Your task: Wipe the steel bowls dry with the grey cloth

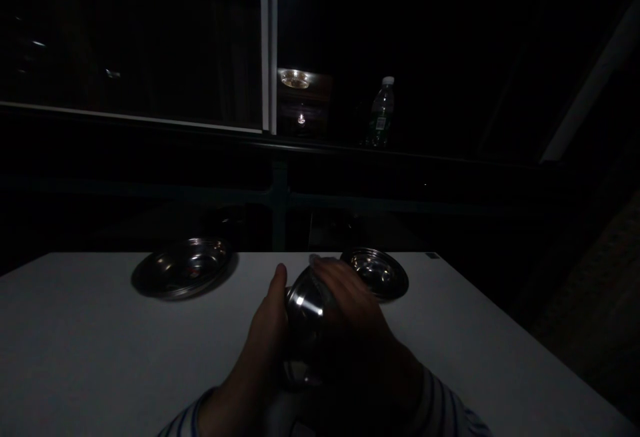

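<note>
A shiny metal bowl (305, 313) is held tilted above the near middle of the white table, its curved outside catching the light. My left hand (267, 330) grips it from the left, thumb pointing up along the side and the other fingers hidden. Across its upper right side lies my right hand (357, 307), fingers bent over the surface. Something thin and greyish shows at and under these fingertips, perhaps a cloth; the dark makes it hard to tell. Below the bowl, another curved metal edge glints in shadow.
On the white table (100, 350), a wide metal bowl (183, 267) stands at the far left and a smaller metal bowl (383, 273) just beyond my right hand. A plastic bottle (383, 113) stands on the dark ledge by the window frame (269, 43). The room is very dim.
</note>
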Tool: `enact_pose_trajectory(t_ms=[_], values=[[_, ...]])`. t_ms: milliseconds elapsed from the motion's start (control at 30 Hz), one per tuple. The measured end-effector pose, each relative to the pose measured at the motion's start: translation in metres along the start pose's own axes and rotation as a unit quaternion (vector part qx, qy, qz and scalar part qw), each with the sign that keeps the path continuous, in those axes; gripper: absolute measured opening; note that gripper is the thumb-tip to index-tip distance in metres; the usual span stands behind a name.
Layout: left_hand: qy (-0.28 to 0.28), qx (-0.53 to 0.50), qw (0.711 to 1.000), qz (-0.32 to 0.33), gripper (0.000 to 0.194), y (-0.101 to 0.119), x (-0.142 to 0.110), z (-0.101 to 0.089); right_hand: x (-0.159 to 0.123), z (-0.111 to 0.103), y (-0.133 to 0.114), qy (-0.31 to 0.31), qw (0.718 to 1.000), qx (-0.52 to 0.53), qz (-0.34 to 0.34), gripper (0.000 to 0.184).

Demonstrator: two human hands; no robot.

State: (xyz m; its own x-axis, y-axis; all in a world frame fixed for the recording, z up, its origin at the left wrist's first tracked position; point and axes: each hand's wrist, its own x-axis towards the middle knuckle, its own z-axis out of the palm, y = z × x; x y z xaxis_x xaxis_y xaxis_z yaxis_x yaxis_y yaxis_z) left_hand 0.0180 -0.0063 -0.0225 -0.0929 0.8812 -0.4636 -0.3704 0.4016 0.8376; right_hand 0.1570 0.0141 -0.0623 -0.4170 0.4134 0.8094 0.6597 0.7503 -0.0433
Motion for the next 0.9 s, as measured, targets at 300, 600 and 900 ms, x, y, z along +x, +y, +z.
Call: enact_pose_trajectory(t_ms=[300, 600, 900], values=[[-0.133, -0.080, 0.987, -0.046, 0.051, 0.011, 0.005, -0.008, -0.004, 0.026, -0.033, -0.018, 0.988, -0.073, -0.134, 0.027], [-0.105, -0.042, 0.994, -0.012, 0.045, -0.001, 0.010, -0.008, 0.008, -0.001, -0.004, -0.009, 0.999, -0.018, -0.040, 0.038], [-0.065, -0.087, 0.990, 0.090, 0.018, 0.021, 0.002, -0.012, 0.002, -0.008, 0.017, 0.040, 0.943, 0.210, 0.255, 0.042]])
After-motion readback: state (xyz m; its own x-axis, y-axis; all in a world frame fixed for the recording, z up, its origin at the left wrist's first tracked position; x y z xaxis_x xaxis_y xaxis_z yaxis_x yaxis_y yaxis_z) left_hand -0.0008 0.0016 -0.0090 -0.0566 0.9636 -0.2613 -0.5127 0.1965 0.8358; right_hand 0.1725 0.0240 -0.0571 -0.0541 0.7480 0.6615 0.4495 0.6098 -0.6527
